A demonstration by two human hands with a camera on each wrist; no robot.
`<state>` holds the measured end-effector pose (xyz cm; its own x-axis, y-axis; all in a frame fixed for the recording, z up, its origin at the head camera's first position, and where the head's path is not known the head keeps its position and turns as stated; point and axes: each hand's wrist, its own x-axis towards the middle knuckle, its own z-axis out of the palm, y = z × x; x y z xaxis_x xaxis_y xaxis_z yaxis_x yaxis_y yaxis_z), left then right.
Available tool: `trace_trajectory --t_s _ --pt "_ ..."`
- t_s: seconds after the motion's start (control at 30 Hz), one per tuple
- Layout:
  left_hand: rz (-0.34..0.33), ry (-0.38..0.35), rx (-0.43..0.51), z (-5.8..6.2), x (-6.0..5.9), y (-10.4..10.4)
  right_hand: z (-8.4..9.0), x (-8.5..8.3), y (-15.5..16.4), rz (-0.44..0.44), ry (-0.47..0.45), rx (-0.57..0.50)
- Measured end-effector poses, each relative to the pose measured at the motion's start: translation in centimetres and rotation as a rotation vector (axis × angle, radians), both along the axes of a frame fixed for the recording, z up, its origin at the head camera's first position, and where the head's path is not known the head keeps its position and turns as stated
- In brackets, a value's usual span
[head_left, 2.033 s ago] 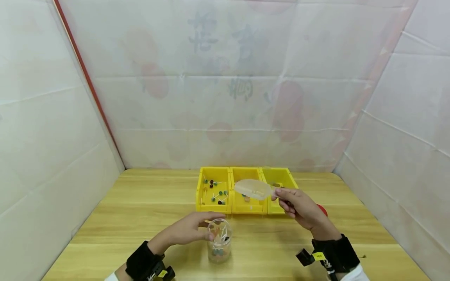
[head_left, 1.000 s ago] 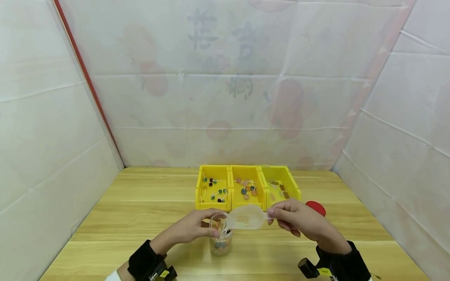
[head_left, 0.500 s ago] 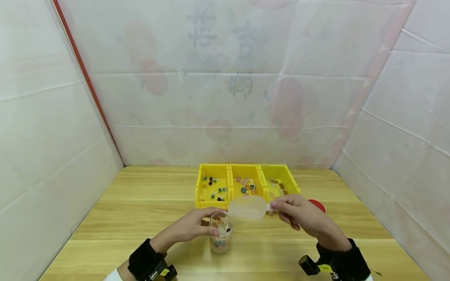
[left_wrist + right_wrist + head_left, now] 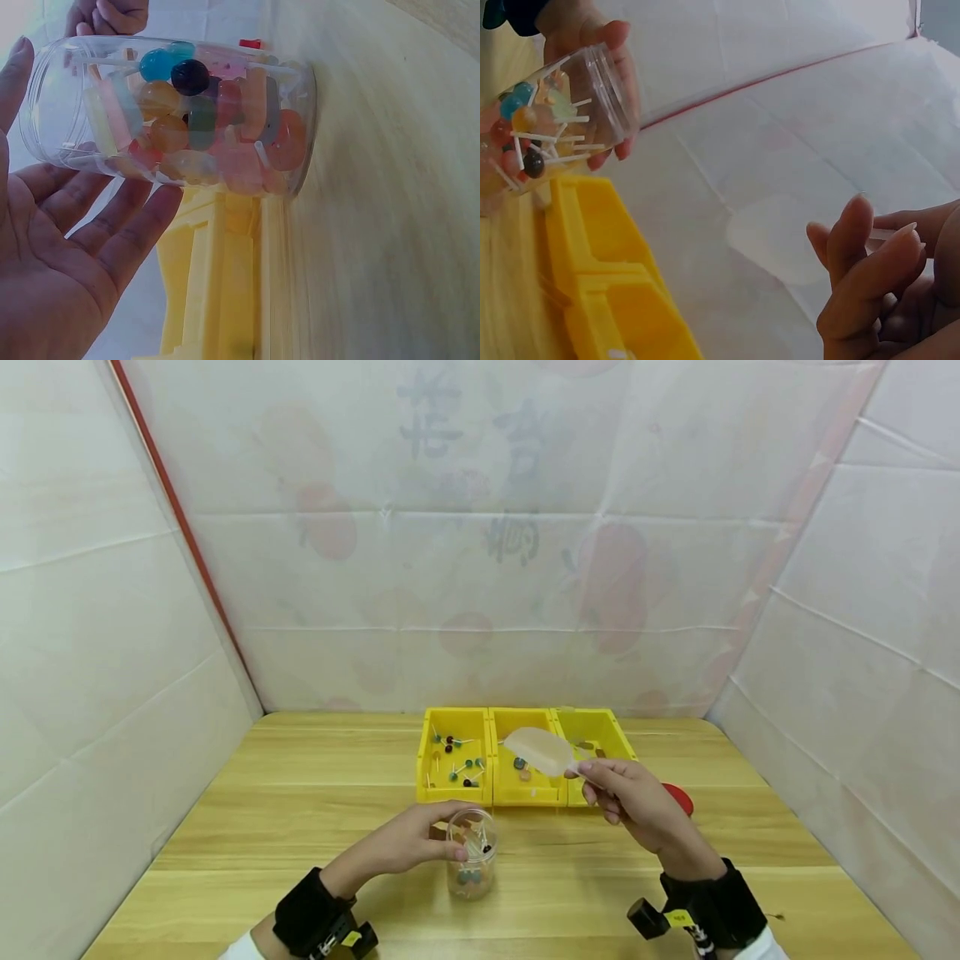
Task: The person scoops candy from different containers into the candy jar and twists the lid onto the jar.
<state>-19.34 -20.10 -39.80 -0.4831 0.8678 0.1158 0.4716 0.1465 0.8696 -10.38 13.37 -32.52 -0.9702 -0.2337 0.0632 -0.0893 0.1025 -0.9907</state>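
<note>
A clear plastic jar [image 4: 472, 860] of lollipops and coloured candies stands on the wooden table [image 4: 300, 827]. My left hand [image 4: 416, 842] holds it from the left, thumb and fingers around its upper wall. The left wrist view shows the jar [image 4: 195, 112] against my fingers [image 4: 112, 225]. My right hand [image 4: 626, 793] pinches the handle of a translucent plastic scoop [image 4: 542, 752]. The scoop is raised over the middle yellow bin [image 4: 525, 793], tilted, to the right of and beyond the jar. From the right wrist view I see the jar [image 4: 547, 127] and the scoop's pale bowl [image 4: 780, 240].
Three yellow bins sit side by side at mid-table: the left bin [image 4: 427, 777] has lollipops, the middle one candies, the right bin [image 4: 615, 739] a few brown pieces. A red lid [image 4: 681, 799] lies right of my right hand. White sheeting walls in the table.
My right hand lifted the scoop from the jar's mouth and carried it up and back over the middle bin. The left hand and jar stayed put.
</note>
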Motion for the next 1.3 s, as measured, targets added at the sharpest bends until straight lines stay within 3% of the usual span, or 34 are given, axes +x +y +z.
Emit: trace_trajectory --t_s 0.27,0.37,0.47,0.63,0.83,0.93,1.07,1.3 --pt "-0.061 0.06 -0.002 0.1 -0.4 -0.4 -1.9 -1.2 0.7 -0.046 -0.159 -0.052" --pt "-0.026 0.1 0.012 0.2 -0.8 -0.6 -2.8 -1.4 0.8 -0.069 -0.199 -0.038" --pt "0.063 0.147 0.046 0.4 -1.2 -0.7 -3.2 -1.6 0.9 -0.087 -0.238 -0.021" --pt "0.273 0.222 0.075 0.5 -2.0 -0.6 -3.2 -2.0 1.0 -0.119 -0.297 -0.008" --pt "0.582 0.317 0.032 0.4 -3.2 -0.2 -2.8 -2.5 0.6 -0.151 -0.356 0.006" --pt "0.698 0.376 -0.016 0.3 -4.2 0.0 -2.6 -2.9 0.0 -0.175 -0.391 -0.003" --pt "0.77 0.375 -0.113 -0.1 -5.4 0.4 -2.2 -3.7 -1.0 -0.213 -0.472 -0.076" --pt "0.763 0.3 -0.204 -1.0 -6.2 1.0 -1.0 -4.9 -1.9 -0.247 -0.582 -0.189"
